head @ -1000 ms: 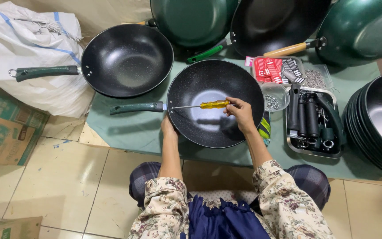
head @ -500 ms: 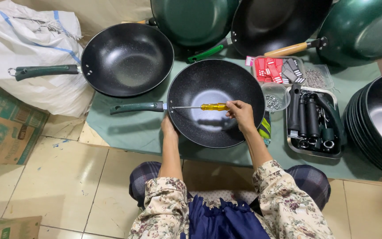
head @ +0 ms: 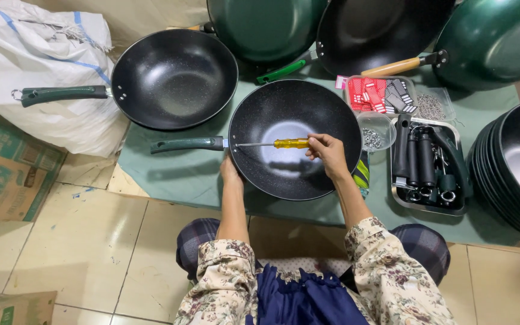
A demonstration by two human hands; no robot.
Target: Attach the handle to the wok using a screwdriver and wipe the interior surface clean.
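A black speckled wok with a dark green handle lies on a green cloth in front of me. My right hand grips a screwdriver with a yellow handle; its thin shaft runs left across the wok's inside to the rim where the handle joins. My left hand holds the wok's near-left rim from outside, just below the handle joint.
A second handled wok sits at the left, beside a white sack. More green woks line the back. A stack of black pans is at the right. Trays of black handles and small hardware lie between. Cardboard boxes rest on the tiled floor.
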